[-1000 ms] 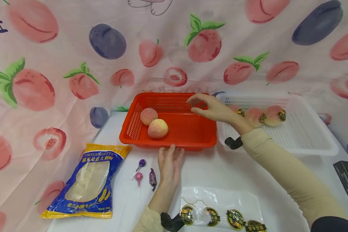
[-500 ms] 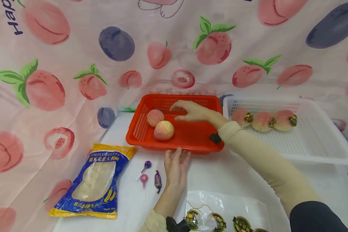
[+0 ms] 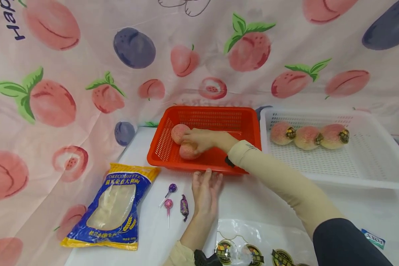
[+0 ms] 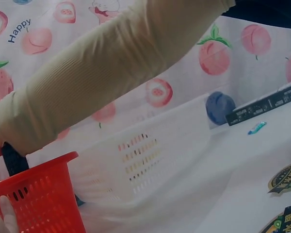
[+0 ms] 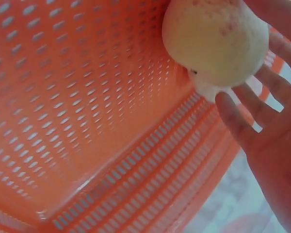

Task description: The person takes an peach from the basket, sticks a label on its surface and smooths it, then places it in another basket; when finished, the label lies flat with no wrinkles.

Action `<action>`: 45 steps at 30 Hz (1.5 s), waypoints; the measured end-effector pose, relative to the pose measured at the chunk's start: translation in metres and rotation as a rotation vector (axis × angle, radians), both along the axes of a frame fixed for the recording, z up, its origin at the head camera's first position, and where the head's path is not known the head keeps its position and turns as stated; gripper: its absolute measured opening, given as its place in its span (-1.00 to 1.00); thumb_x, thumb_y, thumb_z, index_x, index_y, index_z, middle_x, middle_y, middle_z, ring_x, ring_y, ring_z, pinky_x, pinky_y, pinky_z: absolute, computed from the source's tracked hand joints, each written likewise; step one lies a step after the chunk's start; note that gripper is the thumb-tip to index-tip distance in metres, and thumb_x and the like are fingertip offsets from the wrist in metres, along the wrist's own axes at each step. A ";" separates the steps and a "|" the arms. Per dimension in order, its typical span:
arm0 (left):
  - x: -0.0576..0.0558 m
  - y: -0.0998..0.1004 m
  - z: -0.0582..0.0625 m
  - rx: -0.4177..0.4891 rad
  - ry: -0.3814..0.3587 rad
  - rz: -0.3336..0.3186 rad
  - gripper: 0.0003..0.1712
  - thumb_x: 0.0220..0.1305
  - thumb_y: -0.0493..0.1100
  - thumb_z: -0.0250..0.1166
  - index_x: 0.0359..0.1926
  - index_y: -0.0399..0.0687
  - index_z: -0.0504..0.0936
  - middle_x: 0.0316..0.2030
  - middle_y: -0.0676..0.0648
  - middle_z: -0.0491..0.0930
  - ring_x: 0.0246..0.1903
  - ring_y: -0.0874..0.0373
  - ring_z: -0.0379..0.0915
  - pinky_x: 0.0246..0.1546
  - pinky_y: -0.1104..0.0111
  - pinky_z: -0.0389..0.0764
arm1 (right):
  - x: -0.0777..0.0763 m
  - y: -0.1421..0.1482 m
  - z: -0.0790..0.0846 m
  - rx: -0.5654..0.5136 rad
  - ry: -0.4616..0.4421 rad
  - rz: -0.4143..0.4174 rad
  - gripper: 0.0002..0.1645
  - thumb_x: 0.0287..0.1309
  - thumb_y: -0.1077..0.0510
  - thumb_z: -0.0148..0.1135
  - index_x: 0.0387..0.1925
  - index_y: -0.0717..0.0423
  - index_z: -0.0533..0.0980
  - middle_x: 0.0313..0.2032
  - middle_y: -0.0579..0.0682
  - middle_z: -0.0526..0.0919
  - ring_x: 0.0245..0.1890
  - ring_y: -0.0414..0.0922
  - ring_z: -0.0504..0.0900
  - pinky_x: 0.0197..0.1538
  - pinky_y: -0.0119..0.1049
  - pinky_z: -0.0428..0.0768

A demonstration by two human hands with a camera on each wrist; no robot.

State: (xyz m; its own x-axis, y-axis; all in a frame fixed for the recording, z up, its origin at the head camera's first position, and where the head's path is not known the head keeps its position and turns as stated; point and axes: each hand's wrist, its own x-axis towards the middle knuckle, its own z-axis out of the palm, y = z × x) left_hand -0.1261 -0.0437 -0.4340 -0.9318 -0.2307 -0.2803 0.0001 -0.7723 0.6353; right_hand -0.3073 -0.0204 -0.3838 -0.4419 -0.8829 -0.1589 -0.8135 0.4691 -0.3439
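My right hand (image 3: 204,139) reaches into the red plastic basket (image 3: 252,125) and grips the nearer of two pink-and-yellow peaches, this peach (image 3: 187,152). In the right wrist view the fingers (image 5: 276,85) of that hand spread around the peach's pale side (image 5: 213,43), close to the basket's slotted wall. Behind it lies the other peach (image 3: 178,133), partly covered by the fingers. My left hand (image 3: 206,194) rests palm up at the front of the basket, its extended fingers touching the front wall under the rim; the left wrist view shows only its fingertips (image 4: 8,213).
Right of the red basket stands a white basket (image 3: 369,173) holding three stickered peaches (image 3: 307,137). A pasta bag (image 3: 116,207), two lollipops (image 3: 168,204) and a purple wrapped candy (image 3: 184,207) lie at left. A clear plastic sheet with stickers (image 3: 262,236) is in front.
My right hand has moved left and down from the red basket's right side onto the nearer peach, which now shows a pinker side. The left hand stays at the front wall.
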 end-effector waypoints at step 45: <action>-0.001 -0.001 -0.008 0.002 0.003 -0.031 -0.81 0.19 -0.19 0.12 -0.21 -0.08 0.31 -0.33 -0.01 0.38 -0.31 0.13 0.39 -0.20 0.34 0.52 | -0.034 0.031 -0.060 -0.301 -0.988 -0.323 -0.20 -0.09 -0.03 0.31 0.20 -0.26 0.17 0.19 -0.19 0.22 0.20 -0.14 0.21 0.26 -0.15 0.22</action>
